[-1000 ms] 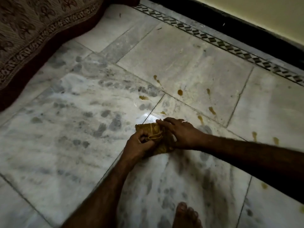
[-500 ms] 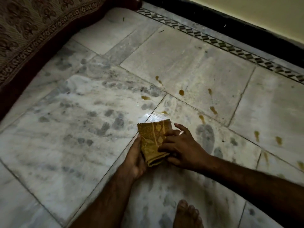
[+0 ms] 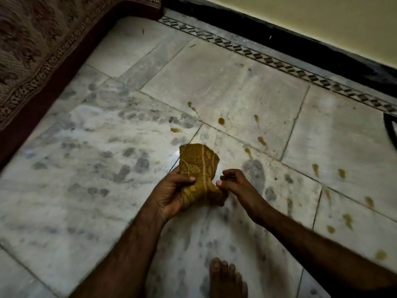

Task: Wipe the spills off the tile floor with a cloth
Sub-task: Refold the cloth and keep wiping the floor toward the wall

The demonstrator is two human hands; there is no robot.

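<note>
While both hands, left [image 3: 171, 193] and right [image 3: 237, 186], grip the cloth [image 3: 198, 168], brown spills [image 3: 221, 120] dot the tile floor [image 3: 225, 82].

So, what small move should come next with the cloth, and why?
Probably lower the cloth onto the nearest brown spill. Both the left hand and right hand hold it above the floor, and the drops look unwiped.

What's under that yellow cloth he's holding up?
Below the cloth, wet-looking pale floor tile shows. The left hand grips it; the right hand pinches its edge. The tile directly behind stays hidden.
</note>
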